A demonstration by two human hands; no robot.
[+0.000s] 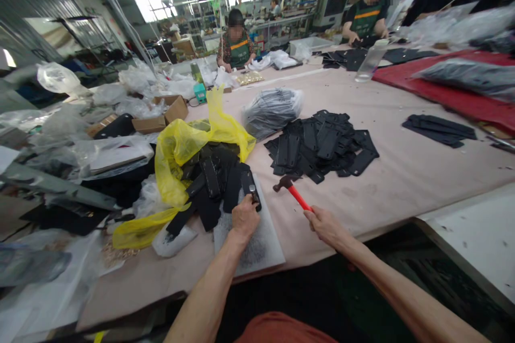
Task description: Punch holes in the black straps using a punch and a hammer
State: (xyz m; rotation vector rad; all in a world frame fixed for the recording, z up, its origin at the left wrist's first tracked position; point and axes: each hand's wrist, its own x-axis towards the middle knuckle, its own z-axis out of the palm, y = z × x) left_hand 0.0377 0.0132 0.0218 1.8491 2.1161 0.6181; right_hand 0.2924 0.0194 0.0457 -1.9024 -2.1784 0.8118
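Observation:
My left hand (245,216) is closed around a short metal punch (252,191), which stands on a black strip (245,176) over a worn white board (267,236). My right hand (322,223) grips the red handle of a hammer (298,196); its dark head is raised to the right of the board. Left of the punch, black pieces (209,177) spill out of a yellow plastic bag (173,144). Beyond the hammer lies a heap of black pieces (322,142) with small holes in them.
Behind the heap sits a clear bag of dark parts (273,110). Cardboard boxes (176,110) and plastic wrap crowd the left. A clear bottle (370,61), a red sheet (442,83) and a small stack of strips (438,129) lie to the right. Several people sit across the table.

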